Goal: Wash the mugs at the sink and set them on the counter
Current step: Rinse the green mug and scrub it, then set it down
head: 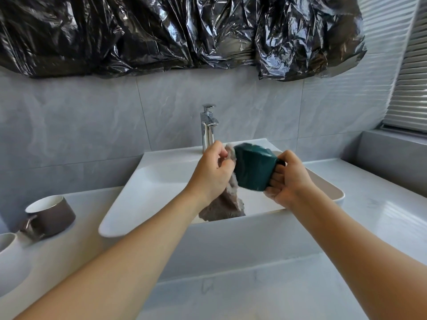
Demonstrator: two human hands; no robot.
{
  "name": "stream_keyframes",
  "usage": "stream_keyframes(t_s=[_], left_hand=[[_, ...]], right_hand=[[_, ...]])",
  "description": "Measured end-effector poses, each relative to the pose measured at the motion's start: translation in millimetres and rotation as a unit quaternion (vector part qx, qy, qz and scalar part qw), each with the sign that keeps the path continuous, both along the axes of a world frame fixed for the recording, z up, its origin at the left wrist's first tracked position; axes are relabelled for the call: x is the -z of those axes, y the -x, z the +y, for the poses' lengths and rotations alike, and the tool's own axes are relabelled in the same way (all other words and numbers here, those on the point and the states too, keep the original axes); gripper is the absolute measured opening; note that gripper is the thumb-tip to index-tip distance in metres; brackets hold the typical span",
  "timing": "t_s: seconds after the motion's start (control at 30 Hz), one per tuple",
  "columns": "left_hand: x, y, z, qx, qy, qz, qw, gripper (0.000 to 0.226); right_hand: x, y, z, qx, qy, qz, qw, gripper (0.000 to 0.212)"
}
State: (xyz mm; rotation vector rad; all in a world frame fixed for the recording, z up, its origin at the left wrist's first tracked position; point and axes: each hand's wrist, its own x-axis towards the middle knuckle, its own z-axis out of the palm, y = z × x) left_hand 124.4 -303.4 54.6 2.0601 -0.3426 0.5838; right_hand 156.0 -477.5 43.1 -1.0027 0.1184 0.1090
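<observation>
The right hand [287,179] gripped the dark green mug [253,168] by its handle, held over the white sink [143,195]. The left hand [211,173] pinched a fuzzy grey-brown cloth [223,204] against its side. Best bet, I'd say: keep that handle grip firm, since glazed ceramic gets slippery, and turn the mug while wiping. A brown mug [49,215] sat at the table's left edge.

Grey marbled wall tiles [92,125] run along the far side. Crinkled black plastic sheeting [175,31] hangs across their upper part. At the far right, window blinds [411,84] admit daylight, striping the pale counter [381,211].
</observation>
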Motion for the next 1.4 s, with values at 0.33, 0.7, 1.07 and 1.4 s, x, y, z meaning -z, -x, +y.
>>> stream_keyframes(t_s=[0.33, 0.7, 1.07, 1.4], left_hand=[[22.8, 11.6, 13.3, -0.011, -0.097, 0.048, 0.994, 0.008], [-16.4, 30.6, 60.6, -0.064, -0.164, 0.04, 0.983, 0.005], [-69.4, 56.3, 76.8, 0.012, -0.276, -0.121, 0.953, 0.024], [-50.9, 52.3, 63.9, 0.014, -0.394, -0.231, 0.889, 0.027]], right_hand=[[-0.2, -0.9, 0.5, -0.018, 0.009, -0.023, 1.0, 0.04], [8.5, 20.6, 20.7, 0.086, 0.382, -0.334, 0.857, 0.047], [-3.6, 13.0, 39.8, 0.115, 0.616, -0.746, 0.227, 0.029], [-22.7, 18.0, 33.7, 0.084, 0.613, -0.776, 0.121, 0.03]])
